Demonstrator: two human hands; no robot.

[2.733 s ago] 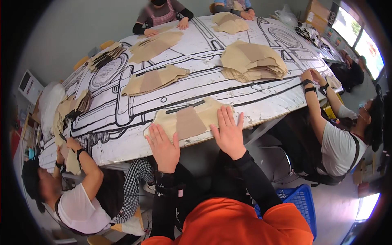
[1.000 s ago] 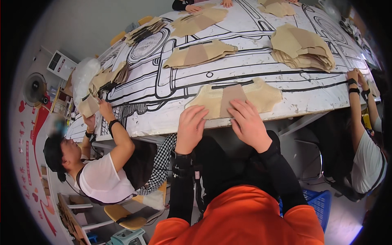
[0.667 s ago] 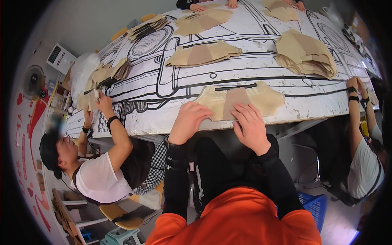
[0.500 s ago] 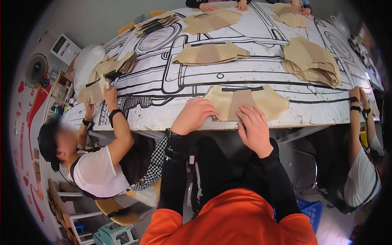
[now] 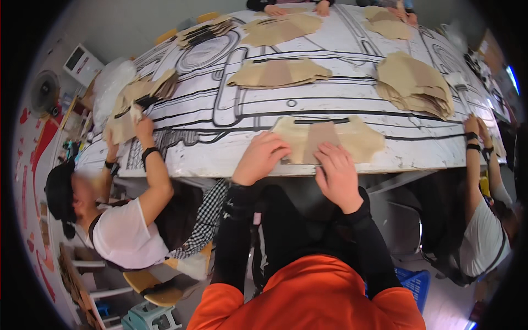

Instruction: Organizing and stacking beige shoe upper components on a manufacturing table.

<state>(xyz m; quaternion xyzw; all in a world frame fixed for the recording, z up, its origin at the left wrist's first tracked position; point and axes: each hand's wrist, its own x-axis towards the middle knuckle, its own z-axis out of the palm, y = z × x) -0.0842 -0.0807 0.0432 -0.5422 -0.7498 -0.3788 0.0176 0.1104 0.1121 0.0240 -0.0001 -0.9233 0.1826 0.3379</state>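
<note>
A beige mesh fabric piece (image 5: 360, 140), with a browner middle panel and a black strip along its far edge, lies flat at the table's near edge. My left hand (image 5: 259, 158) is at its near left corner, thumb and fingers closed together on the edge there. Across the lower part of the brown panel rests my right hand (image 5: 336, 173), its fingers stretched out flat and slightly apart. What lies under its fingertips is hidden.
Beyond my piece lie a similar beige stack (image 5: 278, 73) and a larger stack (image 5: 415, 85) on the line-patterned white table (image 5: 192, 159). A co-worker (image 5: 129, 234) at the left handles beige pieces; another person (image 5: 484, 231) sits at the right. A blue basket (image 5: 415, 289) stands below.
The whole view has shifted slightly, with the table's things a little further left. Both my hands keep nearly the same places on the fabric piece.
</note>
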